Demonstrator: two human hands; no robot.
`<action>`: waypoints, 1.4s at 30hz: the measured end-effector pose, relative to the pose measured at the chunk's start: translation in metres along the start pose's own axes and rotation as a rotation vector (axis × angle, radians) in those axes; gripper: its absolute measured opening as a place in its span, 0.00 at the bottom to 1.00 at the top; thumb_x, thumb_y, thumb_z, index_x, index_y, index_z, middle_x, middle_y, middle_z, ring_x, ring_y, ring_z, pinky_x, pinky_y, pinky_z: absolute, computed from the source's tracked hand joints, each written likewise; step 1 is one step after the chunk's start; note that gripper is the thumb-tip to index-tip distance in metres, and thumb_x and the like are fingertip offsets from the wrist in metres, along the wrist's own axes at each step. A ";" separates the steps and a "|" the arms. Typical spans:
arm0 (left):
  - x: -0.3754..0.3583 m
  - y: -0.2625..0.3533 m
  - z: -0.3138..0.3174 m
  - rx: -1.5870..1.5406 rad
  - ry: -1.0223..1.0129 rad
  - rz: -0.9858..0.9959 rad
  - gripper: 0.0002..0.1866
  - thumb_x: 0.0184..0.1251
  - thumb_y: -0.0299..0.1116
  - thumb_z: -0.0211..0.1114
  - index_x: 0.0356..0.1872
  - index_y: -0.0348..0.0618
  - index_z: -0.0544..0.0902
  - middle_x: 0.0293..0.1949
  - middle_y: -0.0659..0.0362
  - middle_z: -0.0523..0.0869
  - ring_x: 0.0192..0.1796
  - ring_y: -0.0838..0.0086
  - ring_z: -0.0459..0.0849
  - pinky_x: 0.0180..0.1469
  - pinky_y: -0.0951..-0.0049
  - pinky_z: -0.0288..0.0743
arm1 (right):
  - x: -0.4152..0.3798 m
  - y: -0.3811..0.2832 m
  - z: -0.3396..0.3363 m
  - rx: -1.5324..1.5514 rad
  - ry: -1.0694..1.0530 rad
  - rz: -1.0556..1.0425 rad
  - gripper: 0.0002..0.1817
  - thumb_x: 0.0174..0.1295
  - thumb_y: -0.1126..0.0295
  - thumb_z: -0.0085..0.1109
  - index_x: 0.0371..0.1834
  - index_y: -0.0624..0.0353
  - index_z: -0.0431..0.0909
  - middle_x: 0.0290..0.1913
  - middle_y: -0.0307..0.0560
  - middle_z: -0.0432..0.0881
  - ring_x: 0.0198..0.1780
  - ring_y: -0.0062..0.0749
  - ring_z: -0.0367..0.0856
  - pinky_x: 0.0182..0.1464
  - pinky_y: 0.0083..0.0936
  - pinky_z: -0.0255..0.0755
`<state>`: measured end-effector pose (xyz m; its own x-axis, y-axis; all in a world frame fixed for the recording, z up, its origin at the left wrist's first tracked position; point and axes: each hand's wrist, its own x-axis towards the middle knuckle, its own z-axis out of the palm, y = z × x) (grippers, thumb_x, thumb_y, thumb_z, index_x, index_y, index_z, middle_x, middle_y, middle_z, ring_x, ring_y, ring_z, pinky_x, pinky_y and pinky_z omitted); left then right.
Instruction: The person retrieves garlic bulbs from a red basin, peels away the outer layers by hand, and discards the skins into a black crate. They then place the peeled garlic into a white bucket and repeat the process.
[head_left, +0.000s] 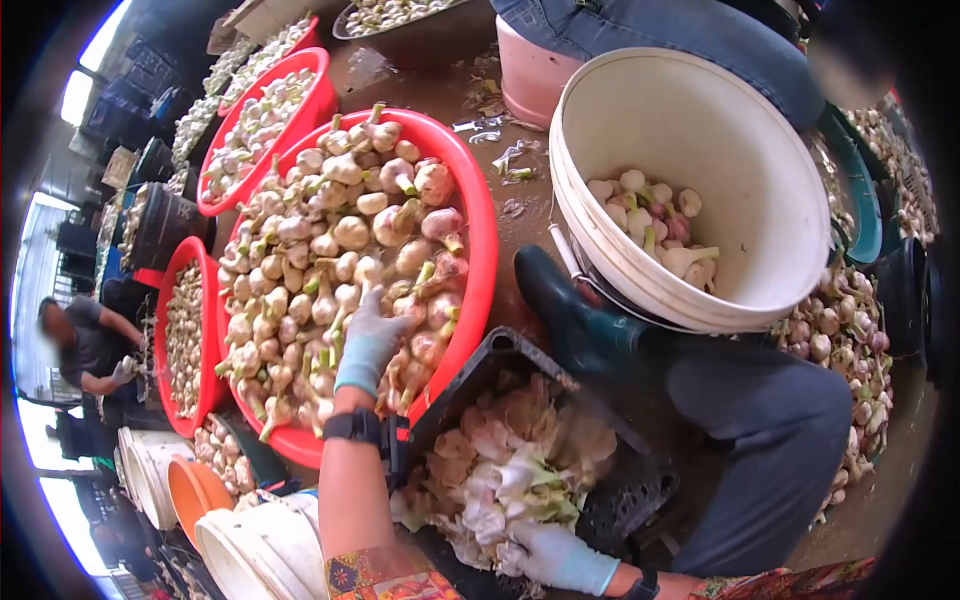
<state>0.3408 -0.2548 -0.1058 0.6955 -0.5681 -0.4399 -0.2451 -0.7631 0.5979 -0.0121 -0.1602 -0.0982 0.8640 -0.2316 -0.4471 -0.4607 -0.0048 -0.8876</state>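
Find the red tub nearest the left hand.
The foremost red tub, beside the black crate: the left hand touches its garlic. The other red tubs sit farther away.

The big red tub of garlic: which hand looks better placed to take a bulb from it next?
Probably the left hand: it is right at the garlic bulbs in the big red tub. The right hand is at the papery skins in the black crate, farther from the tub.
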 end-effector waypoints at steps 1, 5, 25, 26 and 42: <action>0.019 -0.002 0.012 0.167 0.034 0.083 0.42 0.43 0.40 0.74 0.62 0.36 0.68 0.42 0.47 0.83 0.39 0.63 0.85 0.41 0.68 0.78 | -0.001 -0.009 -0.006 0.055 0.059 -0.016 0.13 0.64 0.61 0.52 0.35 0.61 0.71 0.30 0.61 0.77 0.34 0.57 0.78 0.37 0.44 0.71; 0.052 0.001 0.020 0.468 0.025 0.054 0.36 0.39 0.38 0.74 0.53 0.35 0.72 0.45 0.41 0.83 0.51 0.52 0.82 0.53 0.63 0.75 | 0.004 -0.016 -0.010 0.200 0.106 0.000 0.14 0.65 0.60 0.50 0.32 0.62 0.69 0.27 0.62 0.76 0.33 0.58 0.78 0.36 0.45 0.70; 0.035 -0.019 0.017 0.472 -0.437 0.167 0.39 0.45 0.35 0.74 0.60 0.32 0.67 0.47 0.44 0.82 0.51 0.59 0.80 0.54 0.64 0.72 | 0.007 -0.019 -0.013 0.291 0.128 0.039 0.16 0.66 0.59 0.49 0.37 0.64 0.74 0.32 0.64 0.79 0.36 0.58 0.79 0.39 0.42 0.71; 0.033 -0.016 0.013 0.476 -0.433 0.168 0.39 0.45 0.35 0.74 0.60 0.32 0.67 0.47 0.44 0.82 0.51 0.59 0.80 0.54 0.64 0.72 | 0.007 -0.018 -0.009 0.293 0.129 0.033 0.16 0.66 0.59 0.49 0.37 0.64 0.74 0.32 0.64 0.79 0.36 0.58 0.79 0.39 0.42 0.71; -0.102 0.010 -0.031 -0.591 -0.085 0.160 0.22 0.68 0.44 0.60 0.55 0.40 0.76 0.44 0.60 0.83 0.42 0.77 0.83 0.38 0.77 0.77 | -0.005 -0.017 -0.022 0.142 0.078 -0.086 0.15 0.66 0.59 0.50 0.45 0.58 0.74 0.39 0.61 0.79 0.41 0.56 0.79 0.41 0.41 0.72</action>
<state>0.2882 -0.1953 -0.0341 0.6186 -0.7028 -0.3512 0.0903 -0.3804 0.9204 -0.0127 -0.1800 -0.0790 0.8780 -0.3110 -0.3638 -0.3475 0.1083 -0.9314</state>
